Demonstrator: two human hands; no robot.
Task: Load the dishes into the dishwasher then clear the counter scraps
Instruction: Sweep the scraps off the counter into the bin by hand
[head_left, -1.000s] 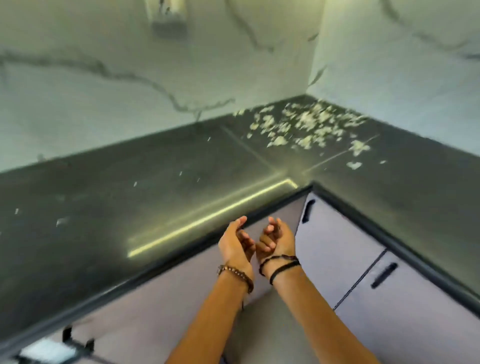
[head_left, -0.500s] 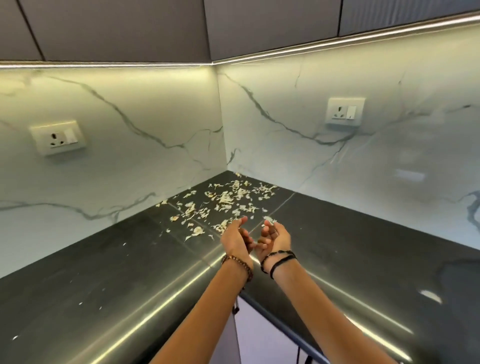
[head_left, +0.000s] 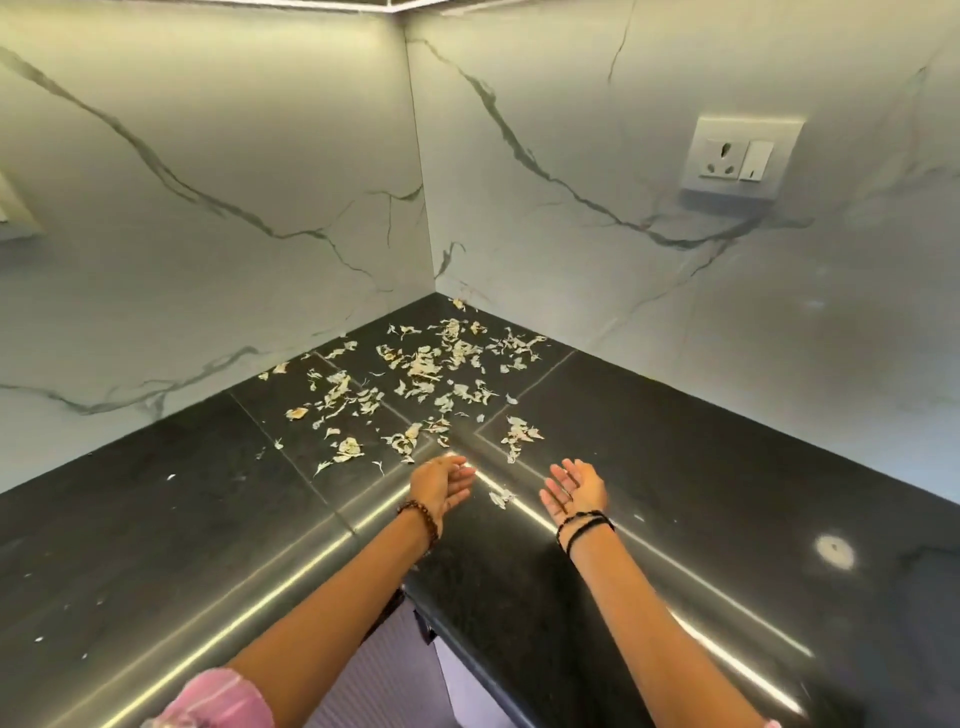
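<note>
Head view: scraps (head_left: 415, 374) lie scattered in the counter (head_left: 156, 519) corner w/ no single long axis, spread running from the wall corner toward the hands. Left hand (head_left: 441, 486) & right hand (head_left: 574, 492) hover palms-up, fingers relaxed, slightly apart, holding nothing. Socket (head_left: 740, 156) on right wall; a second fitting is cut off at left edge.

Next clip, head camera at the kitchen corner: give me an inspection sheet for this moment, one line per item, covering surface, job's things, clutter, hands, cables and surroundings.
Surface: dark stone counter wrapping an L-shaped corner, glossy, with light-strip reflections.
Job's things: pale dry scraps scattered over the corner, one stray piece lying between the hands; no dishes or dishwasher in view.
Clutter: small pale specks on the left run of the counter.
Hands: left hand open, fingers relaxed, holding nothing; right hand open, palm up, empty; both just short of the scraps.
Cables: nothing seen.
Surroundings: marble-look backsplash; wall socket with switch on the right wall; cabinet front below the counter edge.
</note>
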